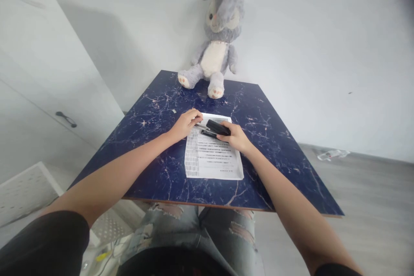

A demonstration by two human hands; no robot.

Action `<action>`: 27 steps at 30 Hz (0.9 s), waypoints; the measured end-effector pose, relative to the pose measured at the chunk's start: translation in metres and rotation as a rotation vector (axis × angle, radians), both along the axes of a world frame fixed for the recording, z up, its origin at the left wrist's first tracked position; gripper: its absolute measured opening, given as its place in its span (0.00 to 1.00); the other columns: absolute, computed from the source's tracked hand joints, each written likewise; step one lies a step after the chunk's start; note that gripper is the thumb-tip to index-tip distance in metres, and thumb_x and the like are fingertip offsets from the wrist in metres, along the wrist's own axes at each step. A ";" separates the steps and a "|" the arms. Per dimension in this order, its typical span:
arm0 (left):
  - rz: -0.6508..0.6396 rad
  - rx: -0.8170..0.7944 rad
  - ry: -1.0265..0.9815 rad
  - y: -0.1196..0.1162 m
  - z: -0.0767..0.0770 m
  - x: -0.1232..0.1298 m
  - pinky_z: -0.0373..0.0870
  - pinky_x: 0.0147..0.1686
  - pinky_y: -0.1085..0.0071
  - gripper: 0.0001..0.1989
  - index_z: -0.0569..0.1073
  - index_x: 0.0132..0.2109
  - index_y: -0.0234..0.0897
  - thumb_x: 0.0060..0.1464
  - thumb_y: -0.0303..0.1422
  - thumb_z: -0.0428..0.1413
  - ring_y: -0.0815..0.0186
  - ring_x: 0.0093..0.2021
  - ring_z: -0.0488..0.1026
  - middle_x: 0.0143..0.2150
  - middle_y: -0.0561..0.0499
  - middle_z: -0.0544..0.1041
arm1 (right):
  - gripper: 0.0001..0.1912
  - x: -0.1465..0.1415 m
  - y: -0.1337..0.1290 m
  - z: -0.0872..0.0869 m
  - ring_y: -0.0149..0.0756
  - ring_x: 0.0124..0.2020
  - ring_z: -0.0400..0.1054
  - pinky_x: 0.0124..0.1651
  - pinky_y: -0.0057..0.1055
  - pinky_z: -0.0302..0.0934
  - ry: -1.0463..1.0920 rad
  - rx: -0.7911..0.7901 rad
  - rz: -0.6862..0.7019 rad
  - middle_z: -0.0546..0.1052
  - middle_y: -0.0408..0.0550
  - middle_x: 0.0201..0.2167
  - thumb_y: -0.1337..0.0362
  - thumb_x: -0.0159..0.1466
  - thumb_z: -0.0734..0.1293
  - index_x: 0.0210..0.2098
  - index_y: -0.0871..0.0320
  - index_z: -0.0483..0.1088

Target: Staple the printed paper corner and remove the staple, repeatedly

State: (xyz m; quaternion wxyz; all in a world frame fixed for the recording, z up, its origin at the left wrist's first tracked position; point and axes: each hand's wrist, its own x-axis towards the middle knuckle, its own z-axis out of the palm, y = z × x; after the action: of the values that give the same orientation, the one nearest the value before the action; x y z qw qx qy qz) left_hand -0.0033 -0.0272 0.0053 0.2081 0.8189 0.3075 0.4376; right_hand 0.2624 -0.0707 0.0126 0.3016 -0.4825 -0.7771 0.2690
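A black stapler (218, 127) is held over the upper part of a printed white paper (215, 161) on the blue marbled table. My right hand (237, 137) wraps round the stapler's right end. At its left end, a thin metal part (201, 126) sticks out toward my left hand (187, 124), whose fingertips are pinched together at that part. Whether the left fingers grip the metal part or something smaller is too small to tell. The paper lies flat beneath both hands, its top left corner near my left fingertips.
A grey plush rabbit (214, 58) sits at the back of the table (271, 155) against the wall. A tiny pale scrap (174, 111) lies left of the paper. A white cabinet with a dark handle (66, 119) stands at the left; a clear plastic item (333, 154) is on the floor at right.
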 end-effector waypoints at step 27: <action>0.123 -0.325 -0.364 0.007 -0.007 -0.008 0.72 0.37 0.67 0.18 0.83 0.49 0.35 0.55 0.41 0.67 0.65 0.34 0.75 0.36 0.49 0.81 | 0.12 0.001 0.000 0.000 0.41 0.37 0.70 0.44 0.38 0.62 0.008 -0.002 0.009 0.78 0.45 0.35 0.60 0.59 0.72 0.42 0.57 0.74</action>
State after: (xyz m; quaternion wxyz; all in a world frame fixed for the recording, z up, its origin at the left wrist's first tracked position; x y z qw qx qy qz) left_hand -0.0108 -0.0200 -0.0014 0.3621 0.6620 0.3807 0.5345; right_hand 0.2636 -0.0705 0.0125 0.3029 -0.4783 -0.7777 0.2730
